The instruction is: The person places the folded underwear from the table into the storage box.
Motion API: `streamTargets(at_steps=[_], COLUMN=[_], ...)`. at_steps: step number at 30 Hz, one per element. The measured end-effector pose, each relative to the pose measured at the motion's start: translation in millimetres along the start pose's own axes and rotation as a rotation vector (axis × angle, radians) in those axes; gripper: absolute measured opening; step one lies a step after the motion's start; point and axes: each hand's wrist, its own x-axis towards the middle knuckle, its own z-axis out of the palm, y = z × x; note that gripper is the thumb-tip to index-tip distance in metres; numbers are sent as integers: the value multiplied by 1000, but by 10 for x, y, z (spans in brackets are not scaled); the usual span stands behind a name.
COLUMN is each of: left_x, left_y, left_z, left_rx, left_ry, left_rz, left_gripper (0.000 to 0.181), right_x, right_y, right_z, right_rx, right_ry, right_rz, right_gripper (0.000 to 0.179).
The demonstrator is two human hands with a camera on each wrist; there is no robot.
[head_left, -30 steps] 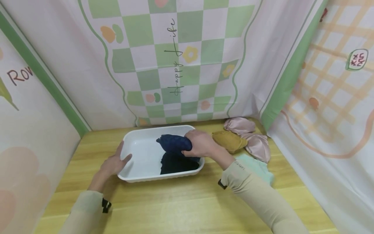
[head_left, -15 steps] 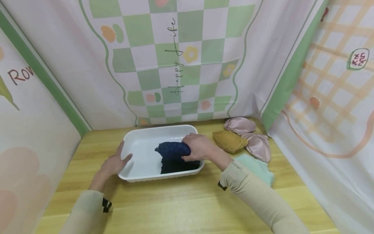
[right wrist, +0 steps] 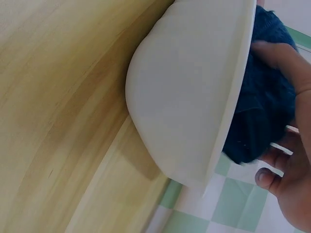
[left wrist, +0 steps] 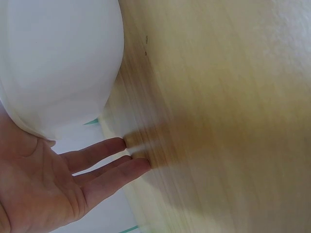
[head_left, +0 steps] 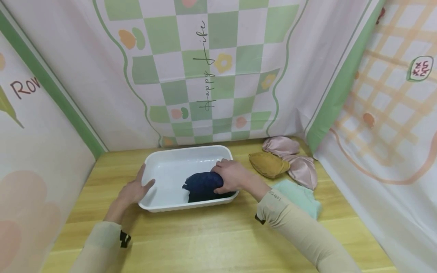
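Note:
My right hand grips a folded dark blue bra low in the right half of the white tray. A black cloth garment lies beneath it, mostly covered. In the right wrist view, the bra shows above the tray rim, with the thumb and fingers on opposite sides of it. My left hand holds the tray's left end, thumb over the rim and the other fingers outside. In the left wrist view, those fingers stretch down beside the tray to the wooden table.
To the tray's right lie a folded mustard bra, a pink satin bra and a mint-green cloth garment. Patterned cloth hangs behind the wooden table and on both sides.
My right hand has moved down and slightly toward me with the dark blue bra, which covers more of the black garment. The left hand and the tray have stayed in place.

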Motion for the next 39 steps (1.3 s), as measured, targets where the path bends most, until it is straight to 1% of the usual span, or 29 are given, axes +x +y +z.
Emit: streamTargets(at_steps=[4,7,13,17,23,27,31,34,39], left_x=[-2,-7,-19,-25,-21,-23,-25,-27,-28], left_y=[4,9,14,16,7,5,5,8,16], left_z=[7,5,-9,-7,-2,-6,-11,-15,-7], left_rx=[-1,-2,6,9,7,4,2,3,6], left_ry=[4,5,0,0,7,2,-3,0,6], left_rz=[7,12,17,18,20,17,16,19,25], left_gripper=[93,92,91,91,92,93,93,92,91], right_x=[-19,-24,-34,-30,-16,-38,-66,-83,-135], right_y=[-12,-19,-23,-12,8,43,108,167,246], right_z=[-9,-12,-2,7,-27,-73,-139,-176,-198], right_rx=[34,56,73,115,258,324,469,572,722], right_ry=[-54,-80,-87,-95,-51,0,44,57,59], right_rz=[16,30,49,105,227,306,396,453,496], right_gripper=[73,77,78,73,53,47,41,40,44])
